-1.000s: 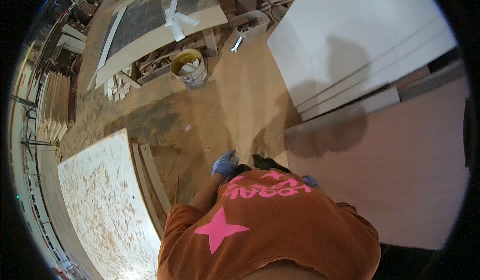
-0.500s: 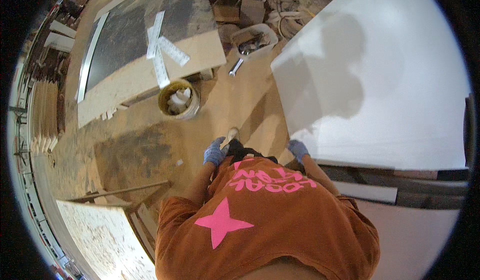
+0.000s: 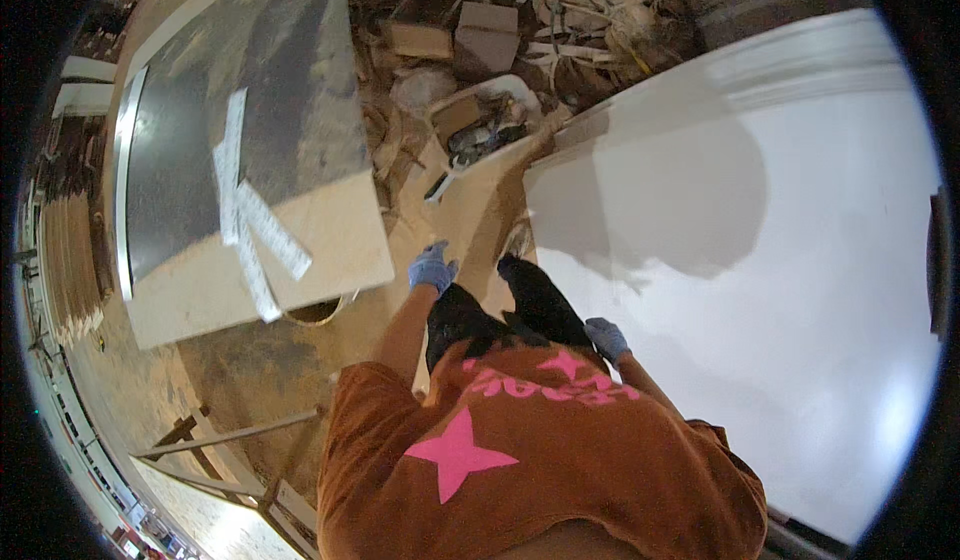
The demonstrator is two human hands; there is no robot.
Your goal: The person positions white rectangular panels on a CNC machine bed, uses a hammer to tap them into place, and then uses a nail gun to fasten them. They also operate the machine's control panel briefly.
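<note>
My left hand (image 3: 432,268), in a blue-grey glove, hangs in front of my left leg with its fingers apart and nothing in it. Nearest to it are the wooden floor and the pale corner of a dark-topped board (image 3: 290,70). By my right thigh is my gloved right hand (image 3: 606,338), its fingers loosely extended and no object visible in it. It is beside a large white sheet (image 3: 740,360); whether it touches the sheet I cannot tell. Several white strips (image 3: 268,232) lie crossed on the dark-topped board.
A plastic bin (image 3: 515,90) of tools stands ahead, with a metal hand tool (image 3: 440,184) beside it. Cardboard boxes (image 3: 487,35) and tangled hoses or cords (image 3: 575,50) lie beyond. A bucket rim (image 3: 345,305) shows under the board's near edge. A wooden frame (image 3: 240,435) stands at lower left.
I have stepped forward between the board and the white sheet. The bucket has become mostly hidden by the board. My left hand has lifted forward, while my right hand stays low by my thigh.
</note>
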